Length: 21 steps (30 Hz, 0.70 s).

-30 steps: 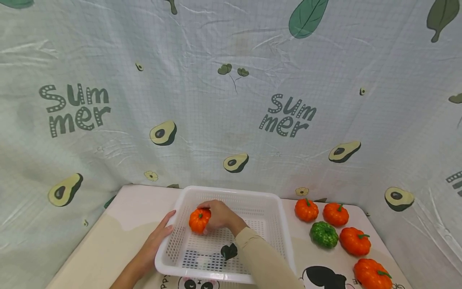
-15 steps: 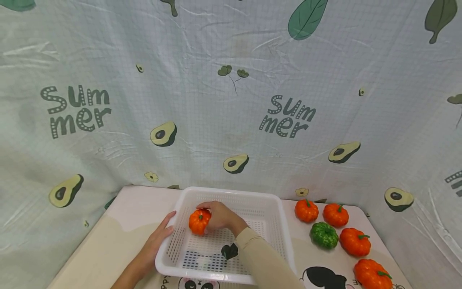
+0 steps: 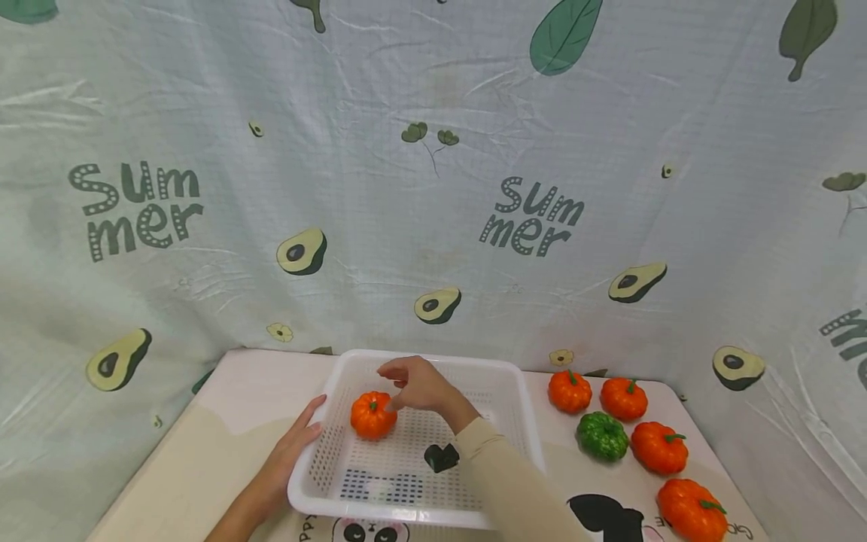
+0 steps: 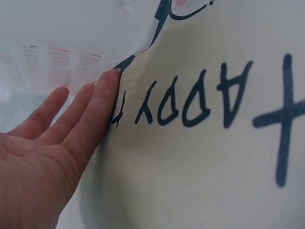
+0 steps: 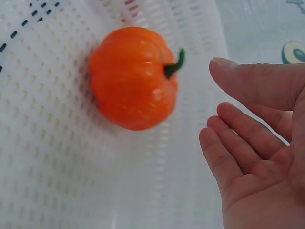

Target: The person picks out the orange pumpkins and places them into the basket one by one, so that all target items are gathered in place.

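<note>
An orange toy pumpkin [image 3: 373,416] with a green stem sits in the left part of a white perforated plastic basket [image 3: 433,515]. Just beside and above it hovers my right hand [image 3: 425,390], its fingers parted and holding nothing. The right wrist view shows the pumpkin [image 5: 136,78] resting by itself, apart from the thumb and fingers. My left hand [image 3: 287,459] lies along the basket's left outer wall with straight fingers. In the left wrist view those fingers [image 4: 95,105] touch the white wall.
Right of the basket stand several orange pumpkins [image 3: 660,448] and one green pumpkin [image 3: 602,436]. A patterned cloth [image 3: 379,211] hangs behind the table [image 3: 203,467]. Printed lettering [image 4: 190,98] shows on the tabletop near the left hand.
My right hand has let go of the orange pumpkin and lifted up and slightly to the right. The pumpkin stays in the basket. My left hand keeps its place at the basket wall.
</note>
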{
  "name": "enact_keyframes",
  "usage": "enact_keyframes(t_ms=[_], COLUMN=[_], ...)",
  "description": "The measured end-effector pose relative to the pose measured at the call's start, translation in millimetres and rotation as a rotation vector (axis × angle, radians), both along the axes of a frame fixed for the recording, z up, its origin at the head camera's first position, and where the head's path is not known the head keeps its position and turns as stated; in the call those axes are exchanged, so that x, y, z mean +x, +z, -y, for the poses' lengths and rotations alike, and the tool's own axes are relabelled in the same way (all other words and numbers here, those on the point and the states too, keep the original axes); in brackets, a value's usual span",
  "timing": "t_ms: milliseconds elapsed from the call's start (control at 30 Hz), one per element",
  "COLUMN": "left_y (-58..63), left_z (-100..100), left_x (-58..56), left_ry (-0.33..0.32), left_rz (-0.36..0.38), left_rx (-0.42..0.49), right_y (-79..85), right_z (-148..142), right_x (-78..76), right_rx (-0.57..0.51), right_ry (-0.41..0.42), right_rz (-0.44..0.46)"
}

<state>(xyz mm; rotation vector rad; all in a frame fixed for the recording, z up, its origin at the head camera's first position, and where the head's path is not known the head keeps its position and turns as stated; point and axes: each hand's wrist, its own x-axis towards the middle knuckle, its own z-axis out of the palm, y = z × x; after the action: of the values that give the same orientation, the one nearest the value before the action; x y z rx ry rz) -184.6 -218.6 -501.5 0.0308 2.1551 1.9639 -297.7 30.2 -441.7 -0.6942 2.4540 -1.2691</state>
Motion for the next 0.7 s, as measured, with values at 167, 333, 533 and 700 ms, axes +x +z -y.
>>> enact_keyframes(t_ms=[167,333,533,700], left_y=[-1.0,-0.8,-1.0,-1.4], left_z=[0.3,0.2,-0.8,-0.9], left_x=[-0.7,-1.2,0.1,0.0], left_ry=[0.009,0.01,0.01,0.012], left_rz=[0.004,0.004,0.004,0.002], left_rx=[-0.009,-0.028,-0.018,-0.034], right_y=[15.4,31.7,47.7,55.6], right_z=[-15.3,-34.8,-64.1,-86.3], right_x=[-4.4,-8.1,-11.4,-15.1], right_rx=[-0.07,-0.089,-0.106,-0.121], right_ry=[0.033,0.052,0.04,0.024], right_rz=[0.013,-0.009,-0.064,-0.09])
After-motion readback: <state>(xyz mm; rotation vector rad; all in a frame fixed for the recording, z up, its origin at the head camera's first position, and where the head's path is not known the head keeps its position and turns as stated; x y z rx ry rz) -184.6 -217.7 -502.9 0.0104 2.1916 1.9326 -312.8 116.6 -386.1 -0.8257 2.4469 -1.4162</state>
